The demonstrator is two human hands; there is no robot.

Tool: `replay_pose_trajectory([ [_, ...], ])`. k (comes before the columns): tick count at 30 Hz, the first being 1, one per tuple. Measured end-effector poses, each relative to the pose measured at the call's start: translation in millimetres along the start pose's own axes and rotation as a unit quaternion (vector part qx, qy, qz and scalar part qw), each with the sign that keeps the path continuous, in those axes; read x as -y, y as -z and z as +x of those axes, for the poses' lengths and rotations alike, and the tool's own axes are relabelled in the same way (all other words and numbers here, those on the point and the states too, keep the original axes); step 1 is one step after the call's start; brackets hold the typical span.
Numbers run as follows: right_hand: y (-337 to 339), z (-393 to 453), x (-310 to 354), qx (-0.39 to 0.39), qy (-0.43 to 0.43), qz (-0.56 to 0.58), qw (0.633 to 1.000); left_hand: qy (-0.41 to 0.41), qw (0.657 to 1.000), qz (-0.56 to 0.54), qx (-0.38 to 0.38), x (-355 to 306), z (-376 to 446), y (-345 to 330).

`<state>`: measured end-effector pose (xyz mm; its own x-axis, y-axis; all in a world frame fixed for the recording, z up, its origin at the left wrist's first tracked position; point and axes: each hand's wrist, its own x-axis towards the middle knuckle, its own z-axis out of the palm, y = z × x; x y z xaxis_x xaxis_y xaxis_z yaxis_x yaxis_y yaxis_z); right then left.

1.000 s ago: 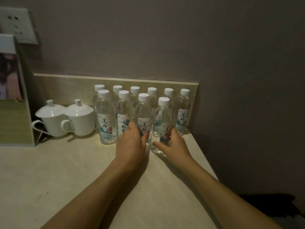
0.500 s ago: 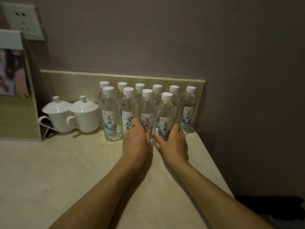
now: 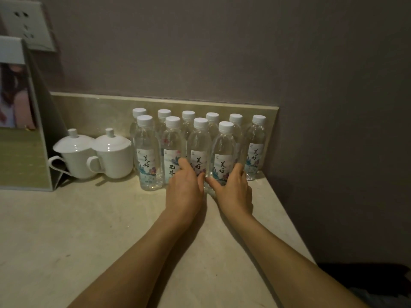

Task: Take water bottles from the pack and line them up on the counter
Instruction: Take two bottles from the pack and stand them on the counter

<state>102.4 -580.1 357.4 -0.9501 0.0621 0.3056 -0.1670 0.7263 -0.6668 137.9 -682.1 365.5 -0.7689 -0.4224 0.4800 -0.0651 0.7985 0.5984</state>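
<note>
Left hand [image 3: 185, 187] wraps the third front-row bottle [image 3: 198, 150]; right hand [image 3: 233, 188] clasps the fourth front-row bottle [image 3: 223, 156]. Both bottles stand upright on the counter [image 3: 111, 230], directly ahead of the palms, tight against the back row [image 3: 212, 121]

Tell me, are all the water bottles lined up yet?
Nearly. Six bottles stand in the back row by the wall. Four stand in the front row. The left hand and right hand grip the two front bottles on the right. No pack shows, so only tidying seems left.
</note>
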Motion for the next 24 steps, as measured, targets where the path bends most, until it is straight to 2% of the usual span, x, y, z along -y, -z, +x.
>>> replay_pose_trajectory([
  [11, 6, 7, -7, 0.048, 0.034, -0.003, 0.998, -0.009, 1.000, -0.001, 0.005, 1, 0, -4],
  [16, 2, 10, -1, 0.035, 0.015, -0.003, 0.999, -0.010, 1.000, 0.002, 0.011, 3, 1, -2],
  [24, 3, 12, -1, 0.057, 0.014, -0.006, 0.998, -0.018, 1.000, 0.007, 0.010, 4, 0, -1],
])
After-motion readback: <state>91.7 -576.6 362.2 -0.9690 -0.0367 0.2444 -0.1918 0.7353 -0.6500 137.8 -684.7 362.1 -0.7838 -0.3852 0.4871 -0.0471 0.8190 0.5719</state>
